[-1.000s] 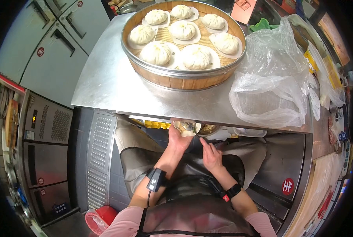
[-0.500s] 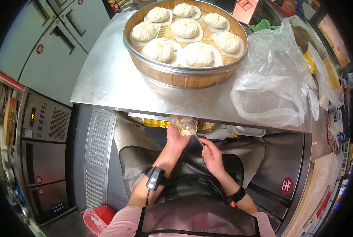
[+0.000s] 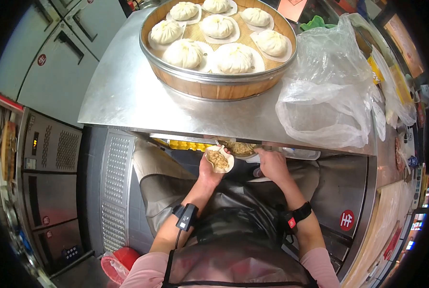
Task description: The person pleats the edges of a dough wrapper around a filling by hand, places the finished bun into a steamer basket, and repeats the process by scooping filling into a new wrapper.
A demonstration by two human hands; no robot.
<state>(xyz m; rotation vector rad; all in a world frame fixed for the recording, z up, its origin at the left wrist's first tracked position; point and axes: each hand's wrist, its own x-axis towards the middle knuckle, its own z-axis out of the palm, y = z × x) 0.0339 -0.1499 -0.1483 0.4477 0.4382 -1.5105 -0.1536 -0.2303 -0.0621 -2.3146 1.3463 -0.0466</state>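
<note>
In the head view, my left hand (image 3: 208,174) cups a round dough wrapper (image 3: 230,166) from below. A mound of light brown chopped filling (image 3: 219,159) lies in the wrapper's middle. My right hand (image 3: 274,164) is at the right side of a bowl of filling (image 3: 241,148), partly under the counter edge. Its fingers are closed around the spoon's handle, with most of the spoon hidden. Above on the counter stands a round bamboo steamer (image 3: 214,89), holding several pleated buns (image 3: 233,58) on paper squares.
A steel counter (image 3: 123,105) overhangs my lap. Crumpled clear plastic bags (image 3: 325,96) lie right of the steamer. Below the counter are a yellow tray (image 3: 188,145) and a clear container (image 3: 301,153). A red bin (image 3: 123,259) stands at lower left, near steel cabinets (image 3: 51,139).
My right hand has moved right, taking the spoon from the wrapper to the filling bowl. My left hand has lowered slightly, and the filling in the wrapper is now uncovered.
</note>
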